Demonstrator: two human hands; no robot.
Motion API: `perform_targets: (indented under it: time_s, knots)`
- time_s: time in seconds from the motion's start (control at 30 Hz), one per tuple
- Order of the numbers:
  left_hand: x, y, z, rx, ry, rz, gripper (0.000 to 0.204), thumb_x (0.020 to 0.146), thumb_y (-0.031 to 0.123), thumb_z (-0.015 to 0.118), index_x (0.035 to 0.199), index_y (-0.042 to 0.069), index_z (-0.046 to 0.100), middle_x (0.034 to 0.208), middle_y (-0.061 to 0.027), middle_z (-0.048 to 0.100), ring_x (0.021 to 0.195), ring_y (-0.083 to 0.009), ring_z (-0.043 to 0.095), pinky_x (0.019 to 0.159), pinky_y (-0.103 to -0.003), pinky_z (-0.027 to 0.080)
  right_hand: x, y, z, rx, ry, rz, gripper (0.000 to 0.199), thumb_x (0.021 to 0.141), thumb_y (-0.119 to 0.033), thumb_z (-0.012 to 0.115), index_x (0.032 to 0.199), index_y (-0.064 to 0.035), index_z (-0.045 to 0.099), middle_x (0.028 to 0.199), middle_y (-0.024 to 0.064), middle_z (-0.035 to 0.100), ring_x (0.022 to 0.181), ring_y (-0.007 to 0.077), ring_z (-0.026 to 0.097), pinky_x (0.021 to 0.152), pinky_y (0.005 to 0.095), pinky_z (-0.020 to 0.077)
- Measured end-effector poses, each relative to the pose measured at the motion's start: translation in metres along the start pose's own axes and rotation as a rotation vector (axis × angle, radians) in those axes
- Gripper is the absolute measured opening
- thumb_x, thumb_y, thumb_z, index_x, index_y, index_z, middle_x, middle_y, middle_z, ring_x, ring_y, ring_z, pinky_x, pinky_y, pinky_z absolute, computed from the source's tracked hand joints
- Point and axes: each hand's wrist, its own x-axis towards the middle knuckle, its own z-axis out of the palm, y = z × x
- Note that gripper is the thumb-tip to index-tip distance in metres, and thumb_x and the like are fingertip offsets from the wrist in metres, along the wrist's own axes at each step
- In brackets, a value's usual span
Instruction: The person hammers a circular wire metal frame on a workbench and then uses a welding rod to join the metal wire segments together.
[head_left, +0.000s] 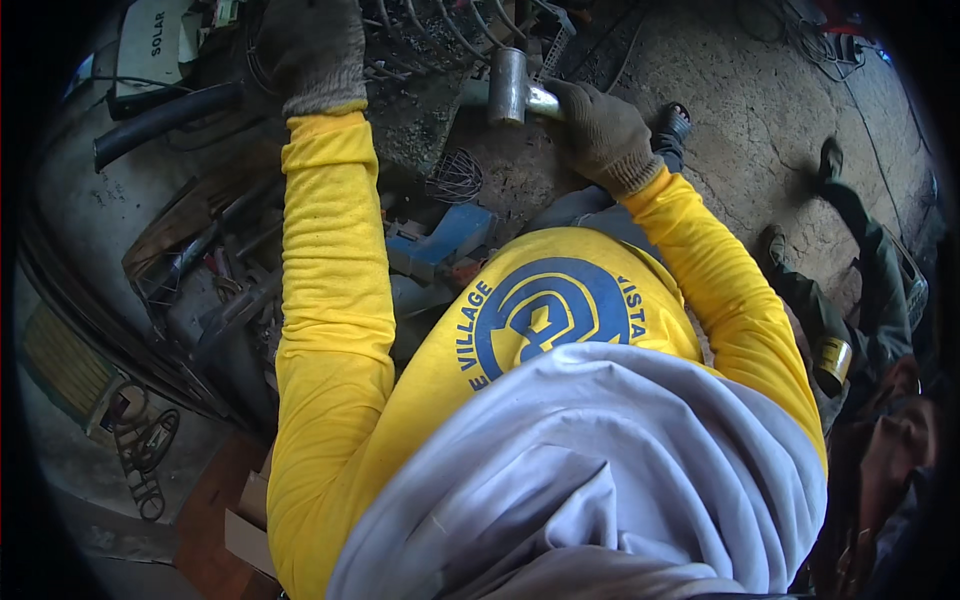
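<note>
My right hand (603, 135), in a grey-brown knit glove, is closed round the pale metal handle of a hammer (508, 88). The hammer's thick cylindrical steel head stands upright beside a row of curved metal rods (430, 35). At the upper edge, my gloved left hand (318, 50) looks curled next to the left end of these rods. Its fingertips are hidden, so what it grips cannot be made out. A thick black tube (165, 122) reaches out to the left from beside this hand.
Under the rods is a dark, grimy work surface (415, 135). A wire bundle (455, 177) and a blue metal part (450, 235) lie nearer me. Scrap metal (225, 285) is heaped on the left. At right, another person's legs (860, 220) and a yellow-labelled can (832, 362) show.
</note>
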Motion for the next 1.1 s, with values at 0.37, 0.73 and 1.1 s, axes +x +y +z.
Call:
perform_targets:
  time_s: [0.37, 0.73, 1.1]
  knots:
    - [0.002, -0.005, 0.005, 0.084, 0.052, 0.076, 0.052, 0.103, 0.047, 0.054, 0.122, 0.002, 0.069, 0.119, -0.0216, 0.071, 0.112, -0.0376, 0.068, 0.096, -0.043, 0.052, -0.016, -0.015, -0.015, 0.096, -0.007, 0.007, 0.056, 0.081, -0.027, 0.081, 0.131, -0.0104, 0.062, 0.103, 0.0157, 0.074, 0.087, 0.0337, 0.074, 0.076, 0.0406, 0.0601]
    - [0.002, 0.001, 0.002, 0.087, 0.005, 0.024, 0.052, 0.103, 0.047, 0.053, 0.123, 0.002, 0.069, 0.121, -0.0224, 0.070, 0.114, -0.0378, 0.067, 0.098, -0.043, 0.051, -0.013, -0.009, -0.011, 0.026, 0.045, -0.065, 0.051, 0.088, -0.038, 0.075, 0.129, -0.0116, 0.062, 0.099, 0.0147, 0.074, 0.081, 0.0306, 0.074, 0.066, 0.0385, 0.0600]
    - [0.001, 0.009, 0.000, 0.153, -0.011, 0.043, 0.055, 0.103, 0.052, 0.050, 0.125, 0.005, 0.069, 0.121, -0.0210, 0.071, 0.113, -0.0386, 0.067, 0.098, -0.044, 0.051, -0.010, 0.000, -0.015, 0.079, 0.082, -0.100, 0.050, 0.086, -0.036, 0.077, 0.129, -0.0120, 0.063, 0.100, 0.0139, 0.074, 0.082, 0.0292, 0.074, 0.068, 0.0371, 0.0600]
